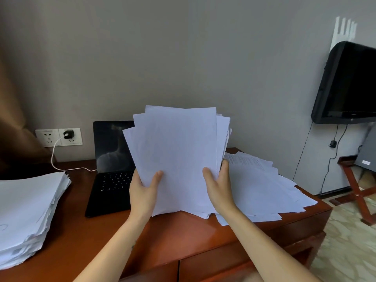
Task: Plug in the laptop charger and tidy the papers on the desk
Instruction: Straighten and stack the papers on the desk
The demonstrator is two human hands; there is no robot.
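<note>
Holding a sheaf of papers (177, 155) upright between open laptop (110, 151) and loose sheets (264, 188) on the table (183, 237) | left grip (143, 192), right grip (218, 188) both pinching its lower sides | charger (68, 134) sits in wall socket (46, 137)

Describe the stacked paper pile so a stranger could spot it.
Start at the red-brown desk and find the open black laptop. The thick stack lies left of it. Unlike the upright sheaf and the loose sheets spread on the right, it is piled deep.

Hotel-like room, wooden desk (183, 237), wall-mounted television (350, 84), folding luggage rack (358, 186), patterned carpet (350, 241)
</note>
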